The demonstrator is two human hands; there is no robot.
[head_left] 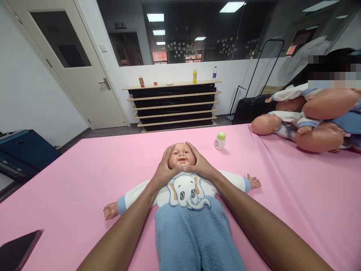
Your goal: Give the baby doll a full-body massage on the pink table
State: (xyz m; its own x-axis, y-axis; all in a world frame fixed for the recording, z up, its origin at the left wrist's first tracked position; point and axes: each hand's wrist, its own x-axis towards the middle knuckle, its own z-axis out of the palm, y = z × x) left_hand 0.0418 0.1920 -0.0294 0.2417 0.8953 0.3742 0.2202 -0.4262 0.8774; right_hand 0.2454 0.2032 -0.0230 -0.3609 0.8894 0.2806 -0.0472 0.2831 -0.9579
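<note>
A baby doll (182,152) lies on its back on the pink-covered table (84,180), arms spread to both sides. It wears a white top with an elephant face (186,188) and fuzzy blue trousers (191,229). My left hand (166,165) is cupped around one side of the doll's head, with its thumb at the chin. Against the opposite side of the head, my right hand (200,163) mirrors it, and the two thumbs nearly meet under the mouth. Beyond my right hand stands a small white bottle with a green cap (220,141).
Several more dolls (318,137) are piled at the table's right end, by a partly blurred dark shape. A dark phone (19,250) lies at the near left corner. Behind the table are a stacked shelf (172,101) with bottles and a door (64,64).
</note>
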